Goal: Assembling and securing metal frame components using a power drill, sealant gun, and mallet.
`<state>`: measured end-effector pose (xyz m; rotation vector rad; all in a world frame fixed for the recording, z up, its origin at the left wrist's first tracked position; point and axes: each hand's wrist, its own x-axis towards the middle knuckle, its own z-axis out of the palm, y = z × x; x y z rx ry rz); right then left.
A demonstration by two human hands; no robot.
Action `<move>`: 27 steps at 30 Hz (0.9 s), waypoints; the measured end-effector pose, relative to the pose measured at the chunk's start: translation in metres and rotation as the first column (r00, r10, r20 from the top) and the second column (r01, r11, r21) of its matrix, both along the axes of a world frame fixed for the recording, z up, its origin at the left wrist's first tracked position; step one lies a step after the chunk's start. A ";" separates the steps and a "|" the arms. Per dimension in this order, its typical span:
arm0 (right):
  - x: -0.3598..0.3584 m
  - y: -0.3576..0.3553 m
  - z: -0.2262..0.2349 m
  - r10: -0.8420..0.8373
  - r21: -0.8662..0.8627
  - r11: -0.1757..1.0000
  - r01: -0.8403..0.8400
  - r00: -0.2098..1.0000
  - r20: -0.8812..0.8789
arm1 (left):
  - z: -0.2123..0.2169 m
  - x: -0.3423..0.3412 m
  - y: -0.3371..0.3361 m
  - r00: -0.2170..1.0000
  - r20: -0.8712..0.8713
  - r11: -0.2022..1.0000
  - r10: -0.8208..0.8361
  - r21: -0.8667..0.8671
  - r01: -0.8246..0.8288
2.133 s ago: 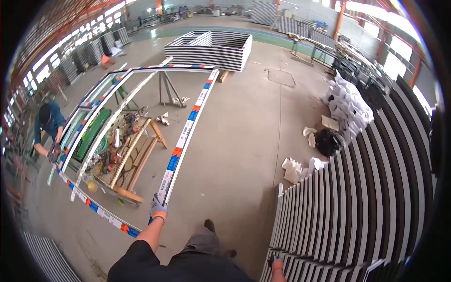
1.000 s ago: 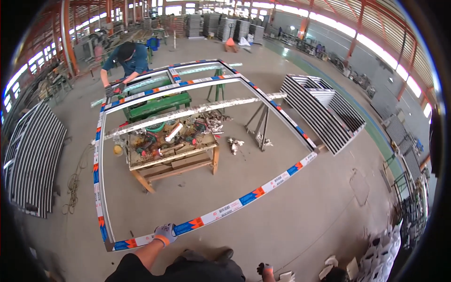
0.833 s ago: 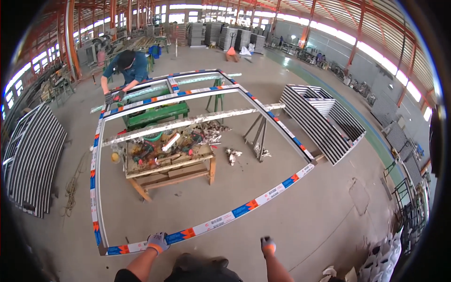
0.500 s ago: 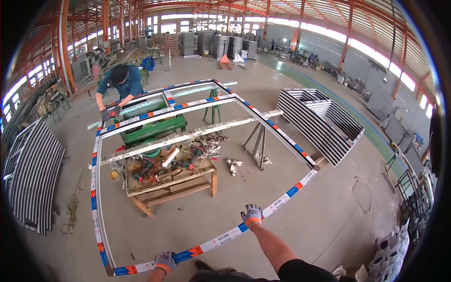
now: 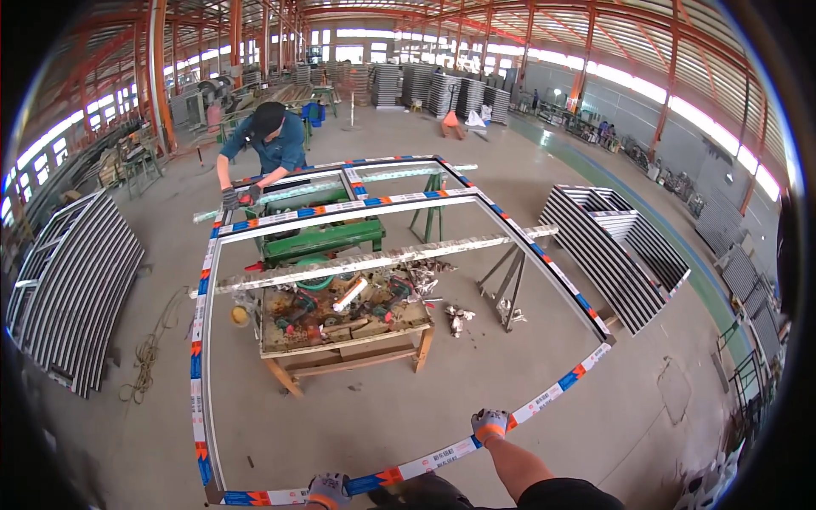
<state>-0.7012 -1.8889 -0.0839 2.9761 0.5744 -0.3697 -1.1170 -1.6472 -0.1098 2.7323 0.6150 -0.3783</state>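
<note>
Frame: a big rectangle with blue, orange and white tape, lying flat; its near side [image 5: 429, 461] runs under both hands and the rest stretches ahead of them.
Right stack: black-and-white striped frames [image 5: 614, 255], ahead and to the right of the right hand.
Left stack: striped frames leaning [image 5: 81, 293], well off to the left of the left hand.
Wrapped bar: long, whitish [image 5: 408, 257], crossing beneath the frame, well ahead of both hands.
Co-worker: a person in blue [image 5: 285, 153], bent at the frame's far left end, well beyond the left hand.
Bench: wooden, cluttered on top, its edge [image 5: 347, 347] ahead of the left hand, inside the frame's outline.
Trestle: dark legs [image 5: 507, 289], straight ahead of the right hand.
Right hand: gray glove, orange cuff [image 5: 491, 424], fingers bent over the near side, holding it; thumb hidden.
Left hand: matching glove [image 5: 328, 489], closed over the same side, near the corner; underside hidden.
White tube: on the bench [image 5: 350, 293], ahead of the left hand.
</note>
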 end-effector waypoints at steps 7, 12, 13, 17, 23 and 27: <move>0.003 -0.003 -0.019 0.003 0.003 1.000 -0.003 0.998 0.069 | -0.013 -0.005 0.001 0.998 0.033 0.999 0.051 -0.017 -0.050; 0.006 -0.008 -0.032 0.019 0.012 1.000 -0.021 0.990 0.141 | 0.006 0.003 0.003 0.998 -0.062 0.994 0.008 -0.111 -0.015; 0.007 -0.011 -0.030 0.023 0.008 1.000 -0.024 0.990 0.140 | 0.004 0.005 0.001 0.998 -0.063 0.993 0.011 -0.115 -0.018; 0.004 -0.002 -0.021 0.048 0.035 0.998 -0.053 0.989 0.141 | -0.002 0.000 0.000 0.995 -0.089 0.994 0.046 -0.099 -0.055; 0.008 -0.008 -0.029 0.055 0.051 0.997 -0.064 0.985 0.162 | 0.025 0.009 0.000 0.988 -0.147 0.992 0.042 -0.112 -0.059; 0.008 -0.010 -0.040 0.037 0.071 0.996 -0.055 0.970 0.241 | 0.033 0.010 0.002 0.989 -0.144 0.990 0.028 -0.131 -0.047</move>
